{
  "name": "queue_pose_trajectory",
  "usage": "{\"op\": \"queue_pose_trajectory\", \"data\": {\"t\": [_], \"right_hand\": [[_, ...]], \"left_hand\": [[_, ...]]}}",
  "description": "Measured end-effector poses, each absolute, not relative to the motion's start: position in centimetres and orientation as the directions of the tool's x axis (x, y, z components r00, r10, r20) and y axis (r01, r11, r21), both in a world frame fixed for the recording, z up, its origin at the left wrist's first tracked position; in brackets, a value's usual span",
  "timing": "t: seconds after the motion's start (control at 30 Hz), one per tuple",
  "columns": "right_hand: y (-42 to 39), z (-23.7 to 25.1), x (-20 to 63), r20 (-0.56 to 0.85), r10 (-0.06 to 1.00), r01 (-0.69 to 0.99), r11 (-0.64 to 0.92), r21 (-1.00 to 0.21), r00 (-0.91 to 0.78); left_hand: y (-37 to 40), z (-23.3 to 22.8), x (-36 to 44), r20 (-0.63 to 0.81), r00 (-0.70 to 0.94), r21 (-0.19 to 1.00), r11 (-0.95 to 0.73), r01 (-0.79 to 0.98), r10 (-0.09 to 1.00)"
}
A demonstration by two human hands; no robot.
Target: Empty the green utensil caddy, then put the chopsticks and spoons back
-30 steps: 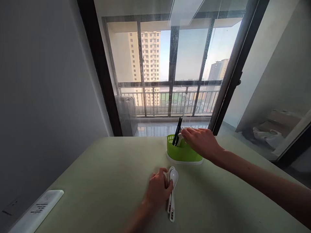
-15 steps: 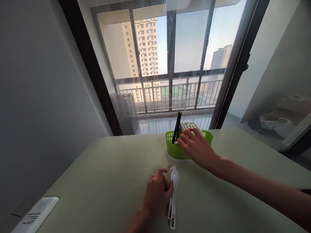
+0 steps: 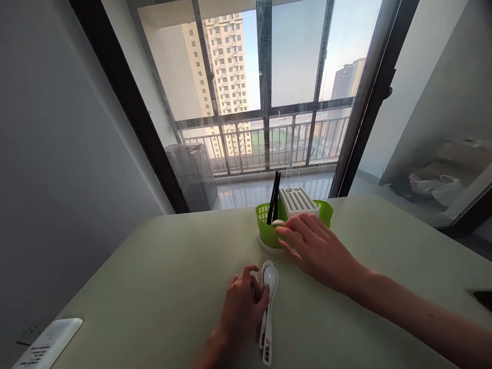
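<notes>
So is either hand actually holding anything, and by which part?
The left hand grips white ceramic soup spoons lying on the table, around the necks just below their bowls. The right hand holds nothing; it hovers by the green plastic cutlery holder.

Green holder (image 3: pixel 265 233), black chopsticks (image 3: pixel 273 197), white spoons (image 3: pixel 268 307).

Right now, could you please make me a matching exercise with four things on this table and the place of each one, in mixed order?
Things:
1. black chopsticks
2. white spoons
3. white slotted insert
4. white power strip

Places:
A. at the table's near left corner
B. lying flat under the left hand
C. standing in the left end of the green cutlery holder
D. in the holder's middle, just beyond the right hand

Pairs: 1-C, 2-B, 3-D, 4-A
</notes>
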State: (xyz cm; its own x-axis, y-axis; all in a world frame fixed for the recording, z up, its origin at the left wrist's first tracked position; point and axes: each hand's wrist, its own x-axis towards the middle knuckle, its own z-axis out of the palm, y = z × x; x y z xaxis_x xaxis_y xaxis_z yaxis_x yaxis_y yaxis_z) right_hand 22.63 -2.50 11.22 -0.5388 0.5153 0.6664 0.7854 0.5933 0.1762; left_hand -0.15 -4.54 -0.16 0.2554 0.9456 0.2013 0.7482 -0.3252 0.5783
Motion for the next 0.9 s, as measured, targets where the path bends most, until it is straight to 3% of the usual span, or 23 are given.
{"op": "queue_pose_trajectory", "data": {"t": [0.07, 0.13, 0.27, 0.37, 0.53, 0.7, 0.9], "right_hand": [[-3.8, 9.8, 22.6, 0.652, 0.551, 0.753, 0.656, 0.049, -0.521], [-4.6, 7.7, 22.4, 0.566, 0.683, 0.754, 0.638, -0.156, -0.461], [-4.5, 3.4, 21.8, 0.292, 0.924, 0.726, 0.377, -0.576, -0.248], [-3.6, 1.3, 21.2, 0.170, 0.974, 0.643, 0.225, -0.732, -0.148], [-2.9, 0.1, 20.0, 0.117, 0.987, 0.652, 0.158, -0.742, -0.107], [-3.1, -0.4, 19.6, 0.187, 0.976, 0.709, 0.212, -0.672, -0.114], [-3.3, -0.6, 19.7, 0.195, 0.973, 0.706, 0.224, -0.672, -0.123]], "left_hand": [[-4.5, -0.1, -0.1, 0.197, 0.255, 0.576, -0.323, 0.751, 0.947], [-4.5, -0.1, -0.1, 0.201, 0.259, 0.574, -0.328, 0.750, 0.945], [-4.4, 0.0, -0.1, 0.213, 0.267, 0.581, -0.341, 0.739, 0.940], [-4.4, 0.2, -0.2, 0.207, 0.269, 0.586, -0.340, 0.736, 0.941], [-4.3, 0.3, -0.2, 0.199, 0.274, 0.572, -0.338, 0.747, 0.941], [-4.4, 0.5, -0.2, 0.193, 0.273, 0.577, -0.334, 0.746, 0.943], [-4.4, 0.7, -0.3, 0.174, 0.276, 0.592, -0.325, 0.738, 0.945]]}}
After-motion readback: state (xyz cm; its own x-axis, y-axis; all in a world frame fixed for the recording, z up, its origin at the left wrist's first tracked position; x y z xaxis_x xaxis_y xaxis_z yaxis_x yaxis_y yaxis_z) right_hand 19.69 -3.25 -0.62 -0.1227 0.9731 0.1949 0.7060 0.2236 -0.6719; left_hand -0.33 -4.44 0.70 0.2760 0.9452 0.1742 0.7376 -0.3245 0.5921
